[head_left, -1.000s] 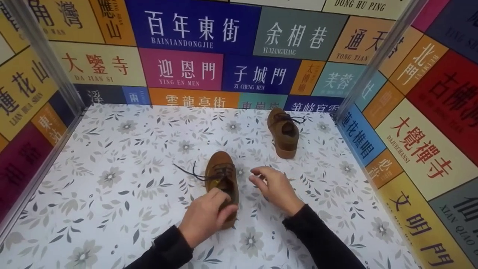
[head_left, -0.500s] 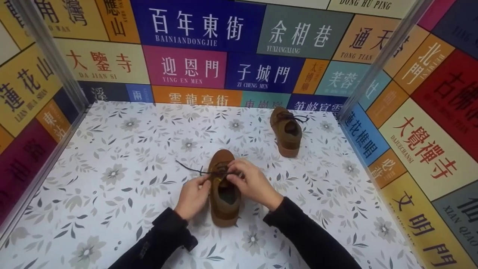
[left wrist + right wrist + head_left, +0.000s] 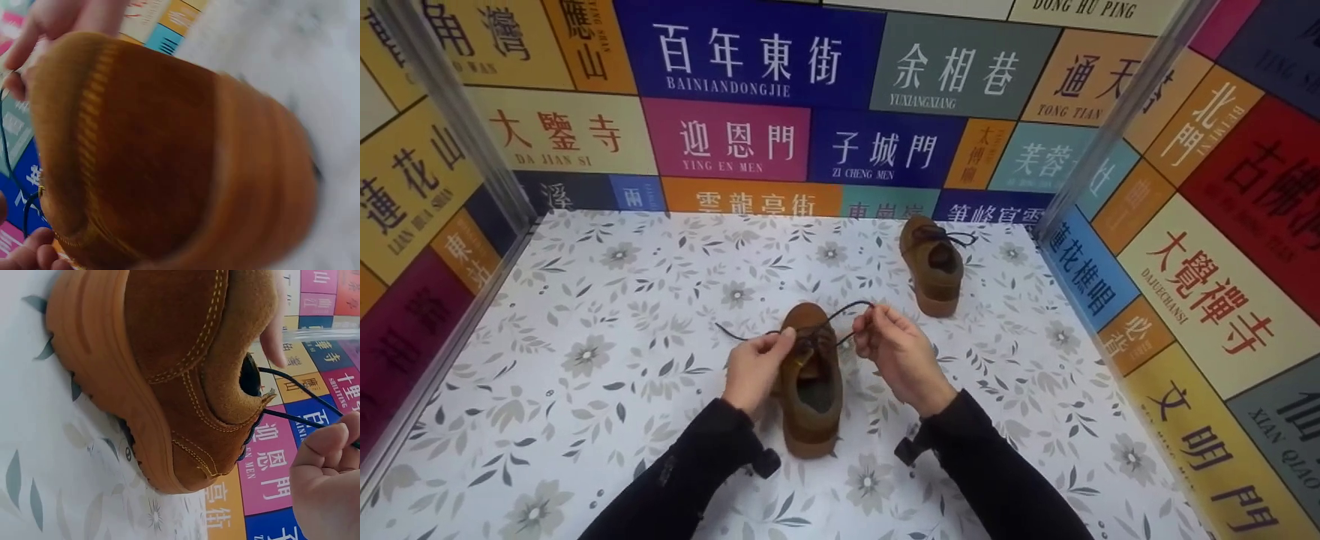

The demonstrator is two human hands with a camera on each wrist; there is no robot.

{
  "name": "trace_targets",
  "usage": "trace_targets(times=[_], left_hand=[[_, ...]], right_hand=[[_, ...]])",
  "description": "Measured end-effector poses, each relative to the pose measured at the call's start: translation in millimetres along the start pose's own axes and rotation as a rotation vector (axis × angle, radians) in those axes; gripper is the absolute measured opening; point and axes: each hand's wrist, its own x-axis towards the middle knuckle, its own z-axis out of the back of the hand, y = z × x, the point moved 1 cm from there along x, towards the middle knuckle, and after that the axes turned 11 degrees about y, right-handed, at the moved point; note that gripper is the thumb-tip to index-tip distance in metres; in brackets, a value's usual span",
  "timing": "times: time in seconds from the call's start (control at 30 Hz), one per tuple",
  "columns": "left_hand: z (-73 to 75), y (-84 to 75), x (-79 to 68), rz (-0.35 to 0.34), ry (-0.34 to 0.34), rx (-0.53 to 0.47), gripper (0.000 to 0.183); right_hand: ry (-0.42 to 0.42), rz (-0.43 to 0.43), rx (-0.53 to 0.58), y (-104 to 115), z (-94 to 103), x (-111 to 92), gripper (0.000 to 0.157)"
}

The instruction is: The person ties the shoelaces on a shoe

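A brown lace-up shoe (image 3: 811, 439) stands upright on the floral surface, toe pointing away, its heel nearest in the left wrist view. At the shoe's left side, my left hand (image 3: 751, 369) pinches the dark shoelace (image 3: 729, 331) between thumb and finger by the eyelets; a loose end sticks out to the left. Right of the shoe, my right hand (image 3: 906, 358) holds lace with curled fingers. Two strands of lace (image 3: 298, 417) run from the shoe's opening and eyelets to that hand in the right wrist view. The fingers partly hide the lace.
A matching brown shoe (image 3: 934, 270) stands farther back to the right, its lace hanging out to the side. White cloth with grey flowers (image 3: 585, 356) covers the surface. Colourful lettered panels (image 3: 750, 56) wall in the back and both sides.
My left hand has moved from the shoe's heel opening to the lace. My right hand has reached the lace, then drawn it up and out to the right. The shoe stays roughly in place.
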Motion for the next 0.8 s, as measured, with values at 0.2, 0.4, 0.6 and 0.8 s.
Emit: trace_targets(times=[0.2,0.4,0.6,0.8], left_hand=[[-1.9,1.3,4.4,-0.104,0.033,-0.351,0.024],[-1.0,-5.6,-2.3,-0.239,0.164,-0.216,0.030],[-12.0,-21.2,-3.1,-0.436,0.306,0.217,0.029],[-27.3,-30.6,-0.6,-0.592,0.217,0.458,0.019]], right_hand=[[-0.052,0.043,0.085,5,7.5,-1,0.022],[-0.001,0.077,0.047,11,6.5,-9,0.020],[0.059,0.122,-0.184,15,-15.7,3,0.014],[0.072,0.039,-0.491,7,-21.6,27,0.019]])
